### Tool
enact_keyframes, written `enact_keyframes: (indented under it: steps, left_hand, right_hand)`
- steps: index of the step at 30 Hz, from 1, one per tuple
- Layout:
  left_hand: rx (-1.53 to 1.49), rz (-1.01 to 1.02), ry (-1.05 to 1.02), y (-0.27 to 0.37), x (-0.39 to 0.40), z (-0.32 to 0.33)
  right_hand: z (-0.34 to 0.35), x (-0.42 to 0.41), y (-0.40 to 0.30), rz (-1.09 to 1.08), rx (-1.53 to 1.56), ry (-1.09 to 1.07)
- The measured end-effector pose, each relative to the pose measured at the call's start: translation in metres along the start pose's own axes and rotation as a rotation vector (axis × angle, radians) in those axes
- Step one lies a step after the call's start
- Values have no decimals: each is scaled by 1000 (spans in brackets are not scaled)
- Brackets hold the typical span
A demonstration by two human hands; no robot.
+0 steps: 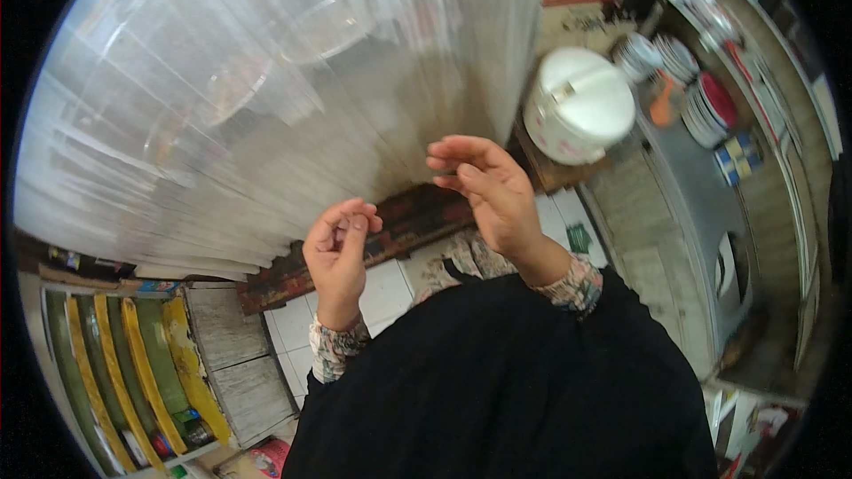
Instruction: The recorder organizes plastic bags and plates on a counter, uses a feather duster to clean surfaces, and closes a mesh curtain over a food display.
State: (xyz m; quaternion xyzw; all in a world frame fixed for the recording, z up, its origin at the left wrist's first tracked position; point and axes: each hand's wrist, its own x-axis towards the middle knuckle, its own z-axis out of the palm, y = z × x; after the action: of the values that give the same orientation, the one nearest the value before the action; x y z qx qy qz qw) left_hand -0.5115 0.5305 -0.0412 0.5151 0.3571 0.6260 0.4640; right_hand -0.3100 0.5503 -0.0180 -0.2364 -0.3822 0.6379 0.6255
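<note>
My left hand (338, 249) is raised in front of a translucent white curtain (373, 113). Its fingers curl in against the thumb, and nothing shows between them. To its right and a little higher is my right hand (499, 196), fingers bent and thumb apart, holding nothing visible. Both hands appear clear of the curtain, which hangs in folds. Blurred round dishes or bowls (329, 30) show through the cloth. Below its hem runs a worn dark reddish wooden beam (413, 223).
A white rice cooker (586, 103) with a floral pattern sits on a wooden stand (559, 169) at right. Beyond it, a grey counter (692, 193) carries stacked bowls (709, 110) and a blue-and-yellow box (737, 158). A yellow-slatted rack (136, 372) stands lower left, above white floor tiles (383, 289).
</note>
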Motion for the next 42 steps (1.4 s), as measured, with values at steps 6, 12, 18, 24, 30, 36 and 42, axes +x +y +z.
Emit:
enact_keyframes:
  steps: [6, 12, 18, 24, 30, 36, 42]
  left_hand:
    - [-67, -50, -212, 5, -37, 26]
    - [-105, -121, -382, 21, -75, 71]
    - [-143, -150, -514, 26, -116, 140]
    - [-223, -210, -660, 33, -186, 236]
    - [-313, -244, -906, 38, -261, 333]
    - [-330, -205, -1113, 57, -301, 395]
    - [-402, -246, -1388, 65, -317, 446]
  right_hand:
    - [9, -72, -5, -43, -85, 35]
    - [-2, -139, -34, -69, -134, 137]
    - [-34, -214, -76, -125, -208, 222]
    - [-70, -317, -142, -208, -237, 332]
    - [-107, -423, -197, -339, -324, 493]
    - [-111, -493, -235, -492, -322, 672]
    - [-107, -534, -247, -680, -363, 859]
